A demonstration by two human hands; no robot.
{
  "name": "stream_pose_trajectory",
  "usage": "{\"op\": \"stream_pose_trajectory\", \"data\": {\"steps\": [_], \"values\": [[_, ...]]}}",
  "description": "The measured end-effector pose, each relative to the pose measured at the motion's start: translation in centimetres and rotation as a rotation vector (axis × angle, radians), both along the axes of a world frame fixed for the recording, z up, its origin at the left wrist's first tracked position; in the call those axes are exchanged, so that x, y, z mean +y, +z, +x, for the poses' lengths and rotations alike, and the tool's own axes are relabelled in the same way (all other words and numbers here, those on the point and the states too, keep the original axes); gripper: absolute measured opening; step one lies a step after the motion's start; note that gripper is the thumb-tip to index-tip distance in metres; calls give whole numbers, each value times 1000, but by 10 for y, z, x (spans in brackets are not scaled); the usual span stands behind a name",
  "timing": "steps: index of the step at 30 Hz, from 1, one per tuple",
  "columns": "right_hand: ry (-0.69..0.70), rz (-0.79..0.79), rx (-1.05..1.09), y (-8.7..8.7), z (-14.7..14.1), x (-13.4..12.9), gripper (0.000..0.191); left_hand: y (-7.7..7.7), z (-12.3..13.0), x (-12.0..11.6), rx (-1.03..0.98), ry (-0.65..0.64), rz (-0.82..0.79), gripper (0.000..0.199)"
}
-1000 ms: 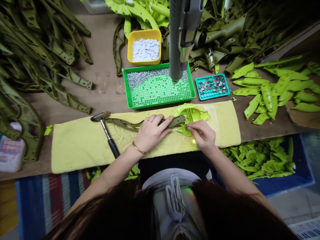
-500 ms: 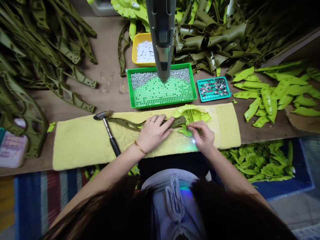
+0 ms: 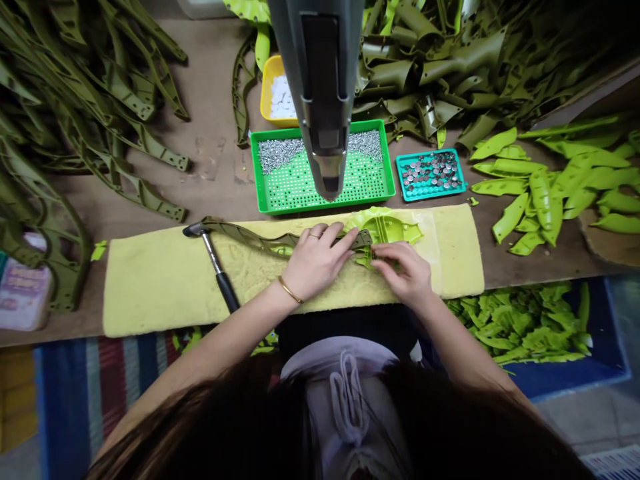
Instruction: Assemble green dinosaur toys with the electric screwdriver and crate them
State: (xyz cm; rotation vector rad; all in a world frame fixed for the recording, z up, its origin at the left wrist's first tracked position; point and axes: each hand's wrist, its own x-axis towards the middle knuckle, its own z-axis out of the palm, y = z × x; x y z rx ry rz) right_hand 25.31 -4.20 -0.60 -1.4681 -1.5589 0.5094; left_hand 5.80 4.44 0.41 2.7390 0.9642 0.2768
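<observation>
A long olive plastic limb point(image 3: 250, 236) lies across the yellow cloth point(image 3: 155, 287), its right end against a lime-green molded part point(image 3: 400, 229). My left hand point(image 3: 320, 259) rests over the limb near that end, fingers spread on it and pressing it down. My right hand point(image 3: 406, 272) is pinched at the limb's tip and the lower edge of the green part; whatever is between the fingertips is too small to make out. A hammer point(image 3: 213, 257) with a black handle lies left of my left hand, its head by the limb's left end.
A power screwdriver point(image 3: 327, 87) hangs over a green tray point(image 3: 270, 195) of screws. Beside it are a teal tray point(image 3: 431, 175) of small round pieces and a yellow bin point(image 3: 267, 87). Olive parts point(image 3: 135, 147) pile at left, lime-green pieces point(image 3: 540, 193) at right.
The screwdriver appears larger and lower in view. My right fingertips have shifted slightly left at the joint, and the bluish light on the cloth is gone. My left hand stays on the limb.
</observation>
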Motion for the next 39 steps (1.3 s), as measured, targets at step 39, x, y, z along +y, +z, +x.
{"op": "stream_pose_trajectory", "data": {"steps": [39], "values": [[180,-84,-382,-10,30,39,26,-5,-69,-12,-984,1149,-813,34]]}}
